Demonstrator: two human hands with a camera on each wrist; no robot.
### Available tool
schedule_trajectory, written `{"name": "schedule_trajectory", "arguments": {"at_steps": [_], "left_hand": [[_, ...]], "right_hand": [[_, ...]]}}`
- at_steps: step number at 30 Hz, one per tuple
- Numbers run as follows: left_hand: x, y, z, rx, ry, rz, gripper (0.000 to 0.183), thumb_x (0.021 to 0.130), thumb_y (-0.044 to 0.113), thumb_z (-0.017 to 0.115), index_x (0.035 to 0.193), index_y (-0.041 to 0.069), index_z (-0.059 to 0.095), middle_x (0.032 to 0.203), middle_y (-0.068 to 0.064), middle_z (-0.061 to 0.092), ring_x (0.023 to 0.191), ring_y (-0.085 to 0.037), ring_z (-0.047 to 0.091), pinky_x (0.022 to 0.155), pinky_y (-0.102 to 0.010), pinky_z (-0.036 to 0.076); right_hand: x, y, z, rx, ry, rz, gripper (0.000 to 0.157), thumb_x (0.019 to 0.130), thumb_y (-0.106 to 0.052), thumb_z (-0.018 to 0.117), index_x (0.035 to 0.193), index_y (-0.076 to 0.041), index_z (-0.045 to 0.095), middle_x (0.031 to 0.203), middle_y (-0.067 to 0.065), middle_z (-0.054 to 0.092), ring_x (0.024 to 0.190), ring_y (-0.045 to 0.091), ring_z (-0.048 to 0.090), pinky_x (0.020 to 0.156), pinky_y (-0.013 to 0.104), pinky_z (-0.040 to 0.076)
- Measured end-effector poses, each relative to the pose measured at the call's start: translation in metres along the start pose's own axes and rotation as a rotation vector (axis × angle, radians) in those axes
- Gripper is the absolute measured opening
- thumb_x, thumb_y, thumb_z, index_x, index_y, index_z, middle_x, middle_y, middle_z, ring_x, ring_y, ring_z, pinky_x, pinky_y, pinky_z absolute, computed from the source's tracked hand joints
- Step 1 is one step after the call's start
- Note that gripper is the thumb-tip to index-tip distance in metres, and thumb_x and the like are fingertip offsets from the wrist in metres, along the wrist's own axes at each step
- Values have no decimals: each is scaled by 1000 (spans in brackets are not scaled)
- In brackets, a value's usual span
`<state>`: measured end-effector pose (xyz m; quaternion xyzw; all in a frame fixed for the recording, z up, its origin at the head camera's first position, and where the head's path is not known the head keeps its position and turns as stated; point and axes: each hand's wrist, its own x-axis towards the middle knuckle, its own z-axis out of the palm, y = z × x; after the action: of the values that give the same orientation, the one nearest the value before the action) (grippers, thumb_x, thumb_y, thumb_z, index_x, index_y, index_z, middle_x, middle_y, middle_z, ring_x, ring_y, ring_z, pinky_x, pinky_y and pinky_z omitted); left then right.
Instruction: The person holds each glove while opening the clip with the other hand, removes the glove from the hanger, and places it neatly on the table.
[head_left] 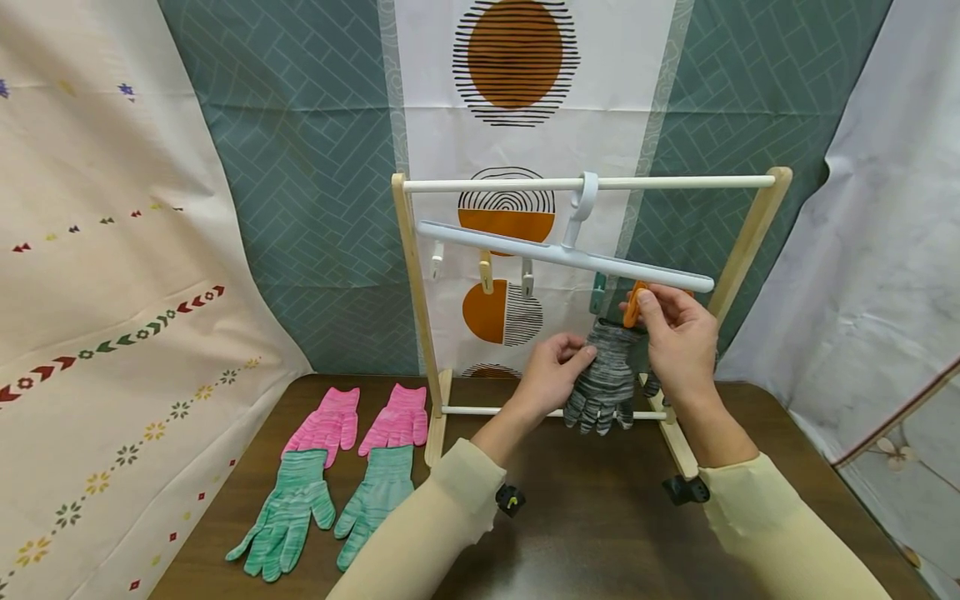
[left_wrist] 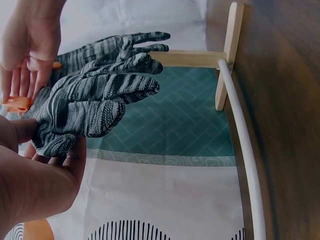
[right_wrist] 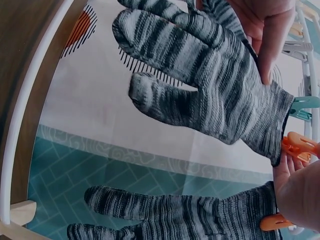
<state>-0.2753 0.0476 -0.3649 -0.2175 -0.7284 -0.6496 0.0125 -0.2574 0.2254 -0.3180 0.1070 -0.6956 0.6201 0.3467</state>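
Observation:
A black-and-grey marled knit glove (head_left: 604, 379) hangs fingers down below the right half of a white hanger (head_left: 525, 249). My left hand (head_left: 553, 372) pinches the side of this glove between thumb and fingers. At its cuff my right hand (head_left: 684, 340) grips an orange clip (head_left: 635, 305), whose jaws are right at the cuff edge in the right wrist view. A teal clip (right_wrist: 304, 107) sits at the cuff's other corner. Behind my right hand hangs a second marled glove (right_wrist: 185, 215), with another orange clip (right_wrist: 276, 222) on its cuff.
The hanger hooks over the top bar (head_left: 675, 182) of a wooden rack and tilts down to the right. White, yellow and grey clips (head_left: 527, 278) dangle from its left half. Two pink gloves (head_left: 397, 418) and two green gloves (head_left: 292, 512) lie on the table at left.

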Motion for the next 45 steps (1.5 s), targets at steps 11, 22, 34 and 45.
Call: {"name": "schedule_trajectory", "arguments": {"at_steps": [11,22,34,45], "left_hand": [[-12,-8,-12,-30,16,-9,19,107,16,66,115,0,70,101,-9,78,84,-10,67,81,-28,54],[-29,-15,-31,21,44,-6,20,107,17,66,116,0,70,103,-12,78,90,-13,67,87,-32,53],[-44,-21,-49,29,66,-45,25,108,20,65,122,-1,68,108,-13,78,102,-20,67,94,-38,51],[-56,-33,-68,19,93,-57,23,108,16,64,120,-4,68,103,-16,77,93,-17,67,88,-34,52]], "right_hand": [[1,2,-1,5,0,-4,35,106,-22,68,130,2,71,113,15,76,98,13,75,87,22,57],[2,2,-2,11,-16,1,34,106,-21,69,129,3,71,110,13,77,98,15,74,87,21,56],[2,3,-7,5,-48,5,35,105,-21,70,132,2,70,116,14,76,103,13,74,92,21,56],[3,3,-9,31,-82,23,41,105,-21,70,136,4,65,122,17,74,104,12,74,94,20,54]]}}
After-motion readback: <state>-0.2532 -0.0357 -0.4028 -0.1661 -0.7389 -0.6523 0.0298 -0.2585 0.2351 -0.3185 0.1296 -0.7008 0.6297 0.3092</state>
